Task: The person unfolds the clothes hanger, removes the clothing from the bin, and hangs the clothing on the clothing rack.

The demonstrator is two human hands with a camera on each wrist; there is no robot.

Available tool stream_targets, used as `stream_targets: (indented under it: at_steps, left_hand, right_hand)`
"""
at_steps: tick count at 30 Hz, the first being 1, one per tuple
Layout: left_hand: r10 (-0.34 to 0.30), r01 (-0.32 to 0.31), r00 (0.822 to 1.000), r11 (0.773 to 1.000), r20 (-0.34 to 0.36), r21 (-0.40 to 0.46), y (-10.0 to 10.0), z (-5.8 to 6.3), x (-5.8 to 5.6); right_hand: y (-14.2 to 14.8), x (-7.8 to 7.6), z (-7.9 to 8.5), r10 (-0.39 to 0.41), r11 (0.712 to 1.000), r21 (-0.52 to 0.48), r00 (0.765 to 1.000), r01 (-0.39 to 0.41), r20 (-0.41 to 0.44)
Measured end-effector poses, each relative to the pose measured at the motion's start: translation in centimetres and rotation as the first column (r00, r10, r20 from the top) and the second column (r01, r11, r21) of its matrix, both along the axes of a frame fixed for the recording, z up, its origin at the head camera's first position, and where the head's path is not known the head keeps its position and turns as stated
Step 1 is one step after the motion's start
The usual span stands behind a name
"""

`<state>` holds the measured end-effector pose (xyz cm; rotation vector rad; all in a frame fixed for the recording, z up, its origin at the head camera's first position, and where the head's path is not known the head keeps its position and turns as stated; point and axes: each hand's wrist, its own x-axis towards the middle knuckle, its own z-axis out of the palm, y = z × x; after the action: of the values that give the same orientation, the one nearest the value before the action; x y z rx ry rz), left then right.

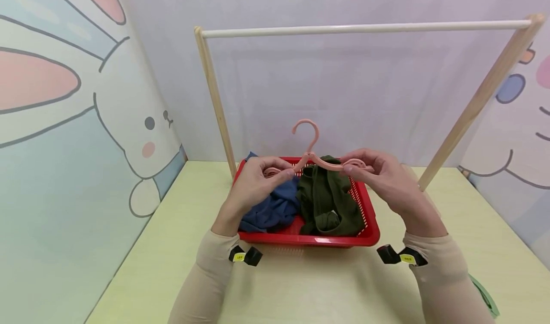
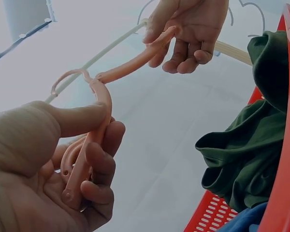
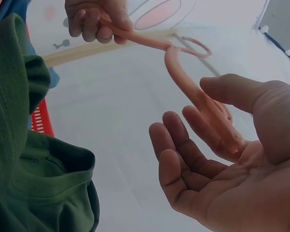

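A pink clothes hanger [image 1: 325, 163] is held up above a red basket [image 1: 301, 240], its hook upward and its two arms sloping down from a central joint. My left hand [image 1: 253, 185] grips the left arm, the thumb along it and fingers curled beneath, as the left wrist view shows. On the other arm, my right hand [image 1: 393, 185] pinches between thumb and forefinger; in the right wrist view its other fingers are loosely bent. Inside the basket lie a blue garment [image 1: 275, 210] at left and a dark green garment [image 1: 328, 197] at right, both crumpled.
Behind the basket stands a rack with a white bar [image 1: 365, 29], a left wooden post [image 1: 215, 95] and a right wooden post [image 1: 477, 99]. A light green object [image 1: 485, 296] lies by my right forearm, partly hidden. Rabbit-patterned walls [image 1: 142, 99] border the table.
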<state>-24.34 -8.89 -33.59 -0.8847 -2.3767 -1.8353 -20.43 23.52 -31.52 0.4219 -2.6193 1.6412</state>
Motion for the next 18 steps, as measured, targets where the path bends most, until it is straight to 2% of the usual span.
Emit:
stream_targets:
  at_steps: [9, 18]
  left_hand:
    - [-0.006, 0.006, 1.000, 1.000, 0.006, -0.028, 0.05, 0.13, -0.16]
    - [0.015, -0.016, 1.000, 0.998, -0.016, -0.056, 0.19, -0.14, -0.29]
  right_hand:
    - [0.54, -0.10, 0.00, 0.024, 0.999, -0.022, 0.998, -0.025, -0.062]
    - [0.43, -0.18, -0.10, -0.002, 0.996, -0.085, 0.996, -0.005, -0.087]
